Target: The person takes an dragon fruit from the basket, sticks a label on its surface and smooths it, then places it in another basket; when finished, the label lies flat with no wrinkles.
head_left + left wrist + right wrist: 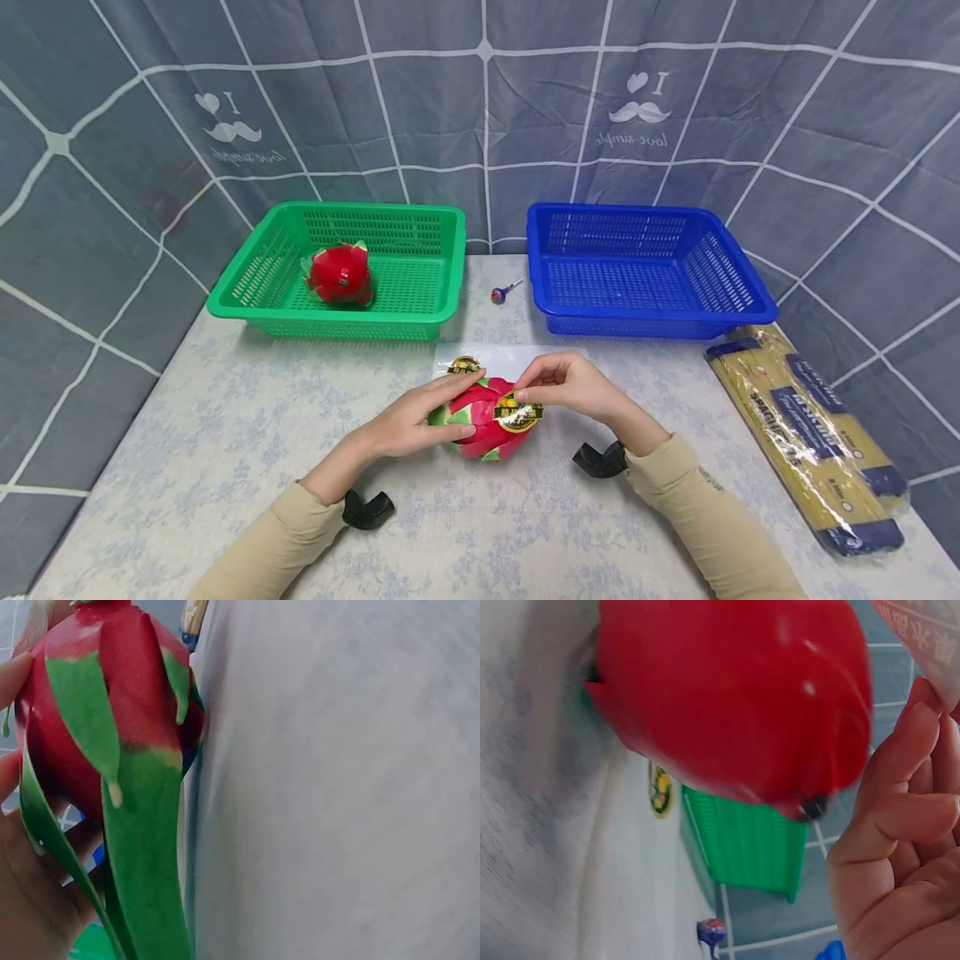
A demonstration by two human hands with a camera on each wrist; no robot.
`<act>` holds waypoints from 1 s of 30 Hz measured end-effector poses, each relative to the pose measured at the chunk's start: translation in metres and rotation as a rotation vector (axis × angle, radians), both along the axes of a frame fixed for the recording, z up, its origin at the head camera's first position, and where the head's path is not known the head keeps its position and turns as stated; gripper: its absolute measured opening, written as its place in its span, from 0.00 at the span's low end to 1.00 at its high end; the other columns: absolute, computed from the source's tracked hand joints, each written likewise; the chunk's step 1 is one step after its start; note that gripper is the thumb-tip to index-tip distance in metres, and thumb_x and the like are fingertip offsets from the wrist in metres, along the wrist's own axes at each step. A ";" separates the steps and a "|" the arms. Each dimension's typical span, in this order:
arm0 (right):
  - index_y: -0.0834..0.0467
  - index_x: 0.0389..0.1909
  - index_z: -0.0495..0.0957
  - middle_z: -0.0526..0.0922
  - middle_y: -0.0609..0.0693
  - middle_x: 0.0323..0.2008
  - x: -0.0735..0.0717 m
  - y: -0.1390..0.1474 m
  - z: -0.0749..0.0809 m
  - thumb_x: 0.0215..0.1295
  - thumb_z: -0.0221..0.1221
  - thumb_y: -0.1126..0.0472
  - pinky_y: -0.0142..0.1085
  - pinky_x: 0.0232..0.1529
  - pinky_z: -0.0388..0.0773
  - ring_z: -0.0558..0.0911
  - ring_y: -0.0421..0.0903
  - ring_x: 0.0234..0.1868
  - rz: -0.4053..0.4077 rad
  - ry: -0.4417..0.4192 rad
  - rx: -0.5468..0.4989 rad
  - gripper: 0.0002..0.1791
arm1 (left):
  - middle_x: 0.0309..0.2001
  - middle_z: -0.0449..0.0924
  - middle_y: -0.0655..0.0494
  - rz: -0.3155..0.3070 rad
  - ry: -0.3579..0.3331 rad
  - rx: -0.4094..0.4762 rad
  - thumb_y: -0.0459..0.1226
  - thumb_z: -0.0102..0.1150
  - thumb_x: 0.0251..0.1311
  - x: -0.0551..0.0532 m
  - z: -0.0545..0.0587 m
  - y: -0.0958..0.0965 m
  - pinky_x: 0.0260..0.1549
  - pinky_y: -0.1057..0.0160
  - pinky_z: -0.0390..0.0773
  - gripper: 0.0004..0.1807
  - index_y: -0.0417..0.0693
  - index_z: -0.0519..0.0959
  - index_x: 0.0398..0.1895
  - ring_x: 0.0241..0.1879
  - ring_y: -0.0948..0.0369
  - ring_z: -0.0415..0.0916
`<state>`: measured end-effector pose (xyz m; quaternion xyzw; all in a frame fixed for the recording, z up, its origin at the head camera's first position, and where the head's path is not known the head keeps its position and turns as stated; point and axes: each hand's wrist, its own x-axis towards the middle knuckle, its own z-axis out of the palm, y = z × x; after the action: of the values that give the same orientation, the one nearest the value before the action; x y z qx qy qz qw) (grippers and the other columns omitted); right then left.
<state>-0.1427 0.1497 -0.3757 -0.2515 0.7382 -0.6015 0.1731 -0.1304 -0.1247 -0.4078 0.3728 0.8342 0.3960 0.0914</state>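
Note:
A red dragon fruit with green scales [482,414] lies on the table in front of me. My left hand [411,419] holds it from the left, thumb and fingers on either side; the left wrist view shows the fruit's long green scales [146,840]. Between the fingertips of my right hand [570,385] is the edge of a round black-and-gold sticker [517,413], over the fruit's right side. In the right wrist view the pinched sticker [928,637] stands apart from the fruit's red skin [727,697]. Behind the fruit lies a white sheet [510,358] bearing another sticker [464,364].
A green basket [345,327] at back left contains another dragon fruit [341,273]. A blue basket [652,323] stands at back right. A wrapped lollipop [499,295] lies between them. Two spaghetti packs [802,442] lie along the right side.

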 end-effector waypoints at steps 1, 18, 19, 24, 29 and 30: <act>0.67 0.32 0.81 0.83 0.48 0.27 0.000 -0.001 -0.001 0.55 0.65 0.68 0.33 0.29 0.75 0.78 0.38 0.27 0.001 0.004 0.005 0.06 | 0.68 0.59 0.56 -0.001 -0.003 0.000 0.52 0.57 0.60 0.000 0.000 0.001 0.57 0.48 0.66 0.37 0.61 0.57 0.72 0.66 0.59 0.57; 0.65 0.32 0.82 0.82 0.52 0.27 0.007 -0.011 -0.007 0.55 0.65 0.69 0.27 0.23 0.70 0.74 0.36 0.21 -0.032 0.108 0.017 0.04 | 0.70 0.54 0.64 0.012 -0.008 -0.037 0.55 0.53 0.62 0.003 -0.001 0.002 0.60 0.50 0.63 0.36 0.67 0.54 0.72 0.67 0.64 0.52; 0.65 0.31 0.82 0.82 0.51 0.26 0.007 -0.011 -0.007 0.55 0.65 0.69 0.27 0.22 0.69 0.73 0.36 0.21 -0.040 0.127 0.031 0.04 | 0.70 0.54 0.64 0.010 -0.002 -0.038 0.54 0.53 0.62 0.003 -0.001 0.002 0.60 0.50 0.63 0.36 0.66 0.54 0.72 0.67 0.64 0.52; 0.60 0.29 0.82 0.76 0.47 0.19 0.011 -0.014 -0.006 0.53 0.68 0.66 0.28 0.19 0.64 0.68 0.37 0.18 -0.083 0.191 0.098 0.04 | 0.70 0.54 0.61 -0.002 0.029 -0.030 0.53 0.53 0.62 0.004 -0.001 0.003 0.60 0.50 0.63 0.36 0.64 0.54 0.72 0.68 0.62 0.52; 0.55 0.27 0.80 0.69 0.44 0.16 0.015 -0.014 -0.003 0.48 0.72 0.62 0.28 0.19 0.61 0.65 0.38 0.18 -0.093 0.230 0.150 0.09 | 0.70 0.54 0.61 -0.010 0.049 -0.039 0.54 0.53 0.62 0.006 0.000 0.006 0.58 0.50 0.65 0.35 0.66 0.55 0.72 0.67 0.62 0.54; 0.55 0.28 0.79 0.69 0.44 0.16 0.016 -0.014 -0.002 0.47 0.72 0.61 0.29 0.19 0.62 0.65 0.38 0.19 -0.096 0.245 0.165 0.11 | 0.70 0.55 0.61 -0.013 0.055 -0.041 0.54 0.52 0.62 0.006 0.001 0.006 0.58 0.50 0.66 0.35 0.65 0.55 0.72 0.66 0.61 0.55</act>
<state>-0.1267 0.1359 -0.3781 -0.2721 0.8119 -0.5113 0.0729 -0.1243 -0.1183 -0.4068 0.3868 0.8420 0.3678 0.0788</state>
